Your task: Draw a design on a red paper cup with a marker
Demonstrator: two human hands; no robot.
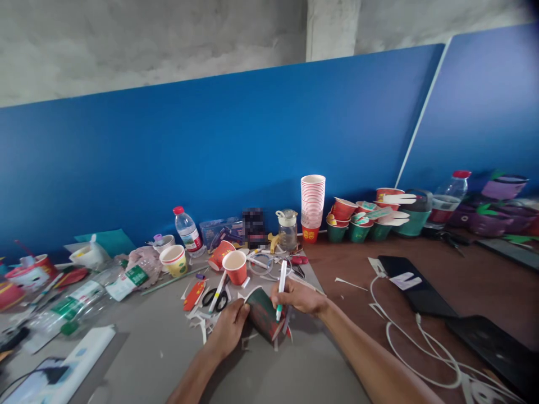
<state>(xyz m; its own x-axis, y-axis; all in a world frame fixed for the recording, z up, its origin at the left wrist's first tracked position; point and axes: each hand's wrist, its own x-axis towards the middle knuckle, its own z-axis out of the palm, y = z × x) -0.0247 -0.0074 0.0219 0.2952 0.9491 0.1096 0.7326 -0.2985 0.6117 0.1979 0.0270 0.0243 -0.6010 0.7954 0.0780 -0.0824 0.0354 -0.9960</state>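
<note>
A paper cup [261,315], mostly coloured dark green with red showing through, lies tilted on its side above the grey table surface. My left hand [231,330] is closed on the cup's rim end. In my right hand [304,296] is a white marker [282,285], its green tip down against the cup near the base. Scissors with black handles [215,301], a white pen with yellow marks [219,287] and paper scraps [204,322] lie just beyond my left hand. An upright red paper cup [236,268] stands behind the green one.
A tall stack of paper cups [313,205] stands by the blue partition [236,151], beside several green-and-red cups [359,231]. Plastic bottles [80,303] and a power strip [82,367] lie left. Right are a black phone [415,285] and white cables [393,342].
</note>
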